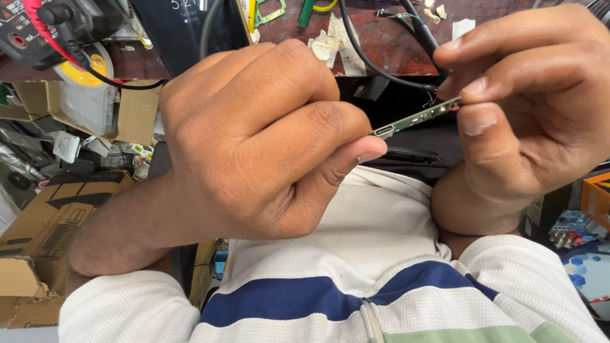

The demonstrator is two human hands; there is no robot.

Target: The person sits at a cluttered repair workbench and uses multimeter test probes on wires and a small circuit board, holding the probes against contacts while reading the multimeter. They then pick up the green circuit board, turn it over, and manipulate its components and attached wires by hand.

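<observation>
Two hands share one narrow green circuit board at centre right of the frame. The left hand pinches its connector end; the right hand grips the other. One black cable crosses the upper centre.

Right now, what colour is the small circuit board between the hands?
Green circuit board, seen in the head view.
</observation>
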